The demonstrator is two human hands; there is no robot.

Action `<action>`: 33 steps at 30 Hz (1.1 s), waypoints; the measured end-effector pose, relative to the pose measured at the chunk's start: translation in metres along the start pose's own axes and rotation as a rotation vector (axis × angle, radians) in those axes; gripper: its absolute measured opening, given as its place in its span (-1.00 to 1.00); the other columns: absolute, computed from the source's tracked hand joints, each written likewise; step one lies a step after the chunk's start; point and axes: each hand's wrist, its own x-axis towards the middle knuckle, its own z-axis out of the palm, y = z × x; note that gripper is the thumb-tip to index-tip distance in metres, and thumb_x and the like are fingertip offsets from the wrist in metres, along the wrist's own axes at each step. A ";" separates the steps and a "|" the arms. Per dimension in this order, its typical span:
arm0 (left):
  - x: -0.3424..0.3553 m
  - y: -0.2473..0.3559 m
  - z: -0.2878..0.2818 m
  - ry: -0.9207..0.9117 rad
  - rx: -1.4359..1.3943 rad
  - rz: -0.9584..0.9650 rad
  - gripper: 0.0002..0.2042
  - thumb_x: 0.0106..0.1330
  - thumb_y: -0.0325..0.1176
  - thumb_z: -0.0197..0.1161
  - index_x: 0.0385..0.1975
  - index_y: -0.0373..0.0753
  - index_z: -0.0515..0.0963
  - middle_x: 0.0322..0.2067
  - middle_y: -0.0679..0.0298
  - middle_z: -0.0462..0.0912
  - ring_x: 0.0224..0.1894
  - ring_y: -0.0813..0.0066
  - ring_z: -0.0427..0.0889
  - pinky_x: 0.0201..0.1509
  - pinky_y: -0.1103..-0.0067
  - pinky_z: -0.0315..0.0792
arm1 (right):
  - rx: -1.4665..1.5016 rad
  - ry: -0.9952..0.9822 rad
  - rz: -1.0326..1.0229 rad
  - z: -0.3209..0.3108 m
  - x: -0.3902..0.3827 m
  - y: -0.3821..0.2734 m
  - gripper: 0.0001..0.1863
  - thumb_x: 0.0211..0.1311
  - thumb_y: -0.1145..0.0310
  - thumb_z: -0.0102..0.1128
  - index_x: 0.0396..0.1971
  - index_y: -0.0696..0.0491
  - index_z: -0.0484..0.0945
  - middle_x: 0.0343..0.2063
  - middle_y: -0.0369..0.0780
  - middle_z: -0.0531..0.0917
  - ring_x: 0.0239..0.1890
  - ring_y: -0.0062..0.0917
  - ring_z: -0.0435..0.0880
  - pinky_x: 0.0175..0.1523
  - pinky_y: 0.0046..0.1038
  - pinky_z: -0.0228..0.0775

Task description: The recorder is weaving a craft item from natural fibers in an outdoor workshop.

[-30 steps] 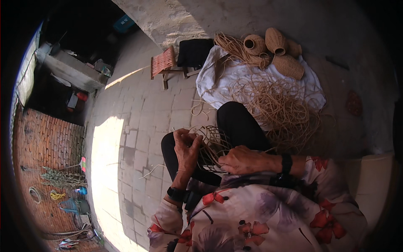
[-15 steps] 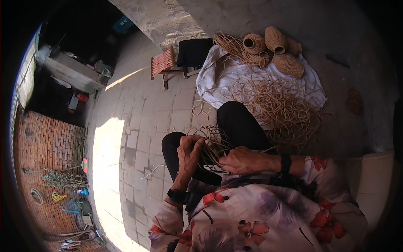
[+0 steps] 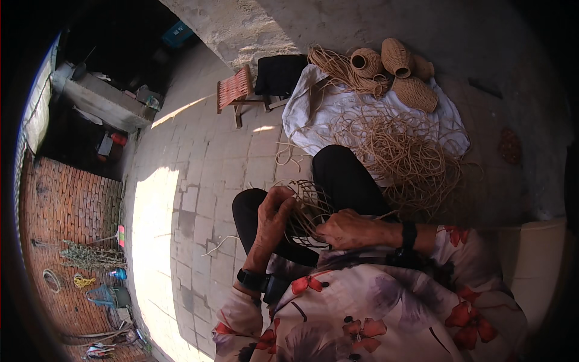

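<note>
Between my knees sits a partly woven basket [image 3: 312, 202] of thin tan strands, its open lattice standing up over my lap. My left hand [image 3: 274, 214] is closed at the basket's left side, thumb and fingers pinching its strands. On the right side, my right hand [image 3: 348, 229] has its fingers curled round strands at the near edge. The fingertips of both hands are partly hidden by the weave. A loose strand [image 3: 389, 215] runs out past my right wrist.
Ahead, a white cloth [image 3: 304, 114] carries a tangled heap of strands [image 3: 404, 157], a coiled bundle [image 3: 338, 69] and several finished woven vessels [image 3: 415, 95]. A small folding stool [image 3: 234, 90] stands beside a black-covered one [image 3: 280, 75]. At left is a brick wall [image 3: 72, 199].
My left hand has shifted slightly up and right along the basket's edge. My right hand has barely moved.
</note>
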 end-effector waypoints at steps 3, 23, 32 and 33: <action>0.003 0.003 -0.004 -0.064 -0.036 -0.076 -0.90 0.32 -0.53 0.18 -0.21 -0.30 0.47 -0.32 0.33 0.56 -0.25 0.60 0.57 -0.08 0.64 0.45 | -0.003 0.038 -0.001 0.000 0.000 -0.002 -0.79 0.22 0.28 0.02 -0.35 0.12 0.51 -0.53 0.01 0.62 -0.41 -0.03 0.65 -0.24 -0.07 0.46; 0.013 0.008 -0.008 -0.084 0.139 -0.012 -0.83 0.15 -0.51 0.36 -0.31 -0.28 0.52 -0.36 0.37 0.60 -0.27 0.65 0.57 -0.12 0.64 0.46 | 0.049 0.110 -0.039 -0.005 0.002 -0.011 -0.74 0.29 0.19 0.08 -0.44 0.08 0.45 -0.61 0.00 0.57 -0.46 -0.03 0.61 -0.32 -0.08 0.40; 0.011 0.010 -0.006 -0.027 0.375 0.115 -0.78 0.12 -0.45 0.36 -0.26 -0.28 0.52 -0.41 0.24 0.64 -0.32 0.45 0.64 -0.15 0.54 0.50 | 0.087 0.164 -0.019 -0.016 0.001 -0.024 -0.76 0.29 0.21 0.07 -0.45 0.07 0.47 -0.61 0.00 0.59 -0.47 -0.01 0.63 -0.30 -0.04 0.44; 0.012 0.011 -0.006 -0.036 0.407 0.149 -0.78 0.13 -0.44 0.34 -0.23 -0.26 0.51 -0.43 0.22 0.65 -0.36 0.39 0.66 -0.16 0.52 0.51 | 0.087 0.164 -0.017 -0.016 0.001 -0.024 -0.76 0.29 0.21 0.07 -0.45 0.07 0.47 -0.61 0.00 0.59 -0.47 -0.01 0.63 -0.30 -0.04 0.44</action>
